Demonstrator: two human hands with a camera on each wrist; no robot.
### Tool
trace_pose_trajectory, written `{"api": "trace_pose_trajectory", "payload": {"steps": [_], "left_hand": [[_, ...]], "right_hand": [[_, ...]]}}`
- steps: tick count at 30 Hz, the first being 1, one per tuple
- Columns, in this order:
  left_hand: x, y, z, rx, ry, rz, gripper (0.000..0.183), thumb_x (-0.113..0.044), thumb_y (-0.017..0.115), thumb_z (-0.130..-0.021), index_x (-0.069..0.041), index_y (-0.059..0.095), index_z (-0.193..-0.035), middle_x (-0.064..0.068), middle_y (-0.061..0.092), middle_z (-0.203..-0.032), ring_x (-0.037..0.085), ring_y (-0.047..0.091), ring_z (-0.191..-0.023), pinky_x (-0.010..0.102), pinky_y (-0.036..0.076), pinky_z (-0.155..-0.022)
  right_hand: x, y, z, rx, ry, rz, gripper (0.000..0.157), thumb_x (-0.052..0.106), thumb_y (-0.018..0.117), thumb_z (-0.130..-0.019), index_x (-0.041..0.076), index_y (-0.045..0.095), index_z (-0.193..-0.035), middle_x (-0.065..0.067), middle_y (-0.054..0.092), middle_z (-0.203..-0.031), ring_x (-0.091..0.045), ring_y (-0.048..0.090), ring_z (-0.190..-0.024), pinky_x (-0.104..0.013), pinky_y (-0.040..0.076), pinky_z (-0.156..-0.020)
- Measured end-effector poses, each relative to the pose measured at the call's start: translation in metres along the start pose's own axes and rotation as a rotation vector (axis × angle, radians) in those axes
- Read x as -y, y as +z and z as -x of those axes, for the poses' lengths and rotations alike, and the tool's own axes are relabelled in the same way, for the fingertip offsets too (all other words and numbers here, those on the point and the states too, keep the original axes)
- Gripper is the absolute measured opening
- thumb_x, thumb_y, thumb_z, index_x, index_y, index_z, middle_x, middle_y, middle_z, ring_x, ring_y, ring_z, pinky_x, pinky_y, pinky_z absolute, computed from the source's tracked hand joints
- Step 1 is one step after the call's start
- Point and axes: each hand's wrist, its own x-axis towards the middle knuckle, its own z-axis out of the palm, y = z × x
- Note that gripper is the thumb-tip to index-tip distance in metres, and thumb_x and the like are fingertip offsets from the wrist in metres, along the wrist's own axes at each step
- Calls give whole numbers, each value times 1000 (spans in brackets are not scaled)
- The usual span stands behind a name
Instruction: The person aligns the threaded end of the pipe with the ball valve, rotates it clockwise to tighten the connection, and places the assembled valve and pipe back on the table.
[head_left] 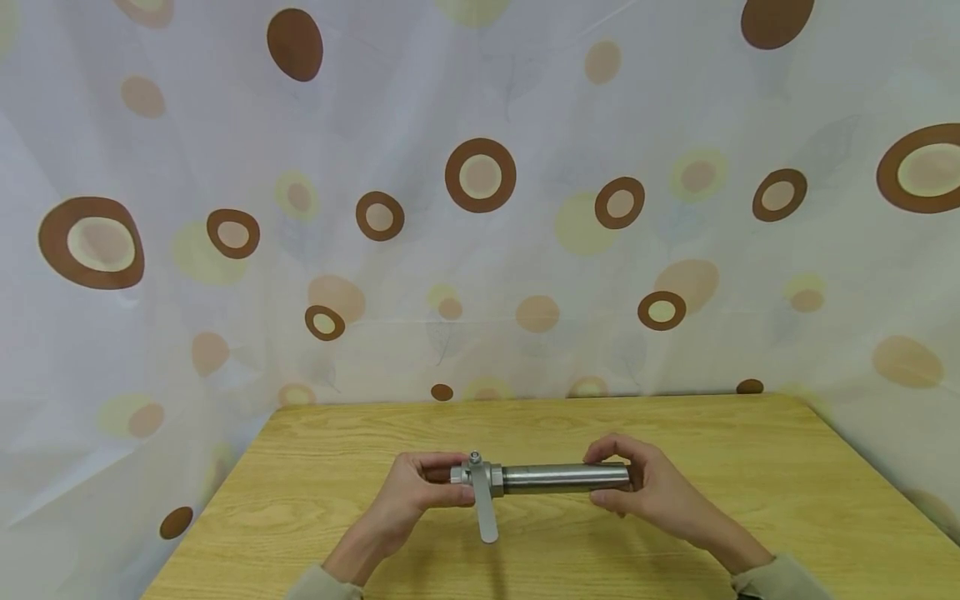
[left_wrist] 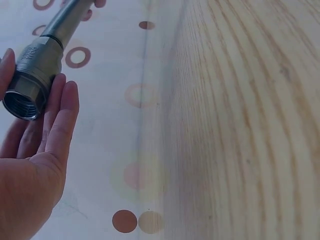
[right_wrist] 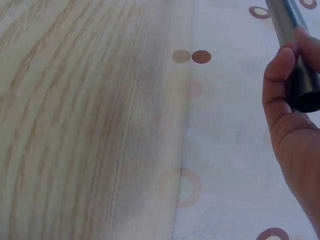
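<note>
The valve (head_left: 486,485) is already on one end of the pipe (head_left: 558,477), gripped by the left hand (head_left: 411,492). The right hand (head_left: 658,489) grips the other end. Can't tell if it's tight.

Between your left hand (head_left: 411,490) and right hand (head_left: 654,485), you can reach the silver cylindrical metal pipe (head_left: 547,478); the flat grey metal lever (head_left: 484,505) juts toward you.

Left hand (head_left: 411,497) and right hand (head_left: 660,493) left bare to the wrist, arms covered from there by a left sleeve (head_left: 322,587) and right sleeve (head_left: 783,578), both coloured plain pale greyish-beige, cropped at the near side, a small dark patch (head_left: 748,596) glimpsed at the right opening.
</note>
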Motion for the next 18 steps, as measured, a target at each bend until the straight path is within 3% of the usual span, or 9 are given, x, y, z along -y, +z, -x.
{"api": "trace_pose_trajectory", "payload": {"steps": [6, 13, 18], "left_hand": [[-1, 0, 0, -7, -5, -2, 50, -2, 85, -87, 9, 69, -132, 19, 76, -115, 23, 76, -101, 41, 60, -94], [-1, 0, 1, -1, 7, -3, 50, -3, 85, -87, 9, 68, -133, 19, 76, -116, 23, 76, -101, 42, 60, -94], [0, 0, 0, 0, 0, 0, 51, -3, 85, -87, 9, 68, -133, 19, 76, -116, 24, 76, -101, 42, 61, -94]], "right_hand": [[0, -2, 0, -10, 29, 16, 25, 2, 70, -101, -2, 66, -125, -16, 70, -100, -18, 61, -68, -39, 57, -55], [1, -2, -2, 6, 81, 20, 24, 9, 63, -107, -5, 66, -126, -8, 65, -82, -33, 46, -57, -42, 45, -50], [-1, 0, -2, 8, 77, 18, 35, 5, 69, -102, -5, 60, -134, -20, 66, -108, -18, 50, -55, -37, 48, -48]]}}
